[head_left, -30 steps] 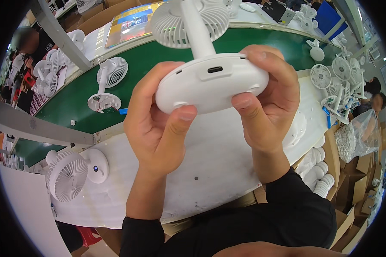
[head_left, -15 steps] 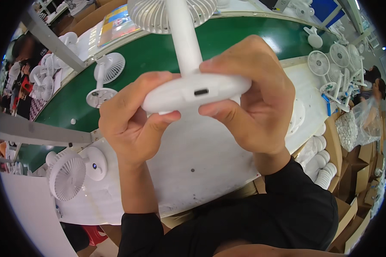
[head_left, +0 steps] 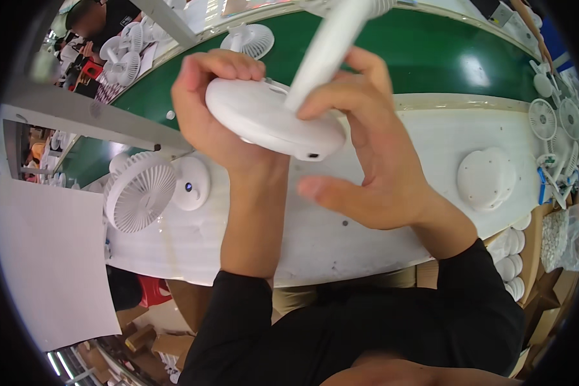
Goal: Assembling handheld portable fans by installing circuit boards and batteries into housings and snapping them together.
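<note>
A white desk fan is held up over the table, its round base (head_left: 270, 119) tilted and its post (head_left: 328, 55) slanting up to the right. Only a bit of its grille shows at the top edge. My left hand (head_left: 202, 135) grips the base from the left, fingers over the far rim and palm beneath. A small dark port opening faces me on the base's near rim. Close by on the right, my right hand (head_left: 386, 154) is open, thumb spread away, with a fingertip against the foot of the post.
Another white fan (head_left: 141, 192) lies at the left of the white tabletop, near a grey metal post. White round discs (head_left: 487, 179) sit on the right, with more discs in a cardboard box below. Several fans stand at the far right. A green strip runs behind; a person is at far left.
The base has turned and tilted, its port side swinging right and the post now leaning right. My right hand has loosened from the base, while my left has shifted around the base's left side.
</note>
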Motion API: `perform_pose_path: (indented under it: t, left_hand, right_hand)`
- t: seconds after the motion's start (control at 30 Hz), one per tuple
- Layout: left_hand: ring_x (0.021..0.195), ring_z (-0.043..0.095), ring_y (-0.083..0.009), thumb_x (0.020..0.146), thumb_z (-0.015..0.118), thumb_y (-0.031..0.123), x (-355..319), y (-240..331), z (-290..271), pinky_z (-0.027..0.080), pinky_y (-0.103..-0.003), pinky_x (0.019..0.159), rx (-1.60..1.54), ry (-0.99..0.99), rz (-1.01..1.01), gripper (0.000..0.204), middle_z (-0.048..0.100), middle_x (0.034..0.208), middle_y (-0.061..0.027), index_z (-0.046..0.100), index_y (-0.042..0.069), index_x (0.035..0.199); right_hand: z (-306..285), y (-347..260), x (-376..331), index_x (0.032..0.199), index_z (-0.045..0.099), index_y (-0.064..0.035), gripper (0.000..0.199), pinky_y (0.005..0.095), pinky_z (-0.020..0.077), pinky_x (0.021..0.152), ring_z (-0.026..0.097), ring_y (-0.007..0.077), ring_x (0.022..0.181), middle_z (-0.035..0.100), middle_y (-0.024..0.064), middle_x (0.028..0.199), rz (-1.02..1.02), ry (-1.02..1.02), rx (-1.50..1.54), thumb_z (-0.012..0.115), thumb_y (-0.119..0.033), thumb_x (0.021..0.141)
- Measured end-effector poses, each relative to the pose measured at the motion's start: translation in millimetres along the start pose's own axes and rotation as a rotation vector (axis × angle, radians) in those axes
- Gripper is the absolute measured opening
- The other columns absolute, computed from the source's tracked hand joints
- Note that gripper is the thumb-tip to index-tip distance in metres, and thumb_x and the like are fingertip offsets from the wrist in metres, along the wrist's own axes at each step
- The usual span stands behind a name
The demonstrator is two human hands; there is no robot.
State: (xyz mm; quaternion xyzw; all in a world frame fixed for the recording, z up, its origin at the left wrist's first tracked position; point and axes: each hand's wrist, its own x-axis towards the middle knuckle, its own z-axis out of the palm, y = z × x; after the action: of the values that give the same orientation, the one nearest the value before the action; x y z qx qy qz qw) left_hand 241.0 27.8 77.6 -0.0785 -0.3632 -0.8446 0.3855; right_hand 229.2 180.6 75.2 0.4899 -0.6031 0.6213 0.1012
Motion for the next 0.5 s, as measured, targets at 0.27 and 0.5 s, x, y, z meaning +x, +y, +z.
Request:
perform_pose_path:
  t: [0.27, 0.5]
  left_hand:
    - [0.058, 0.047, -0.0177, 0.099, 0.030, 0.023, -3.3, 18.5, -2.3, 0.042, -0.029, 0.063, 0.440, -0.396, 0.370, 0.032, 0.052, 0.058, -0.0074, 0.052, 0.008, 0.081]
    - [0.057, 0.047, -0.0174, 0.102, 0.026, 0.026, -11.9, 27.0, 6.8, 0.040, -0.028, 0.061, 0.756, -0.407, 0.468, 0.039, 0.052, 0.059, -0.0070, 0.052, 0.007, 0.081]
  right_hand:
    - [9.2, -17.9, 4.5, 0.146, 0.040, -0.0010, 0.061, 0.0297, 0.0411, 0.098, 0.052, 0.0220, 0.112, 0.053, 0.0156, 0.128, 0.693, -0.084, 0.631, 0.065, -0.018, 0.093]
    - [13.1, -2.7, -4.0, 0.149, 0.035, 0.0022, 0.066, 0.0304, 0.0402, 0.102, 0.051, 0.0223, 0.119, 0.050, 0.0181, 0.136, 0.651, -0.137, 0.916, 0.065, -0.020, 0.095]
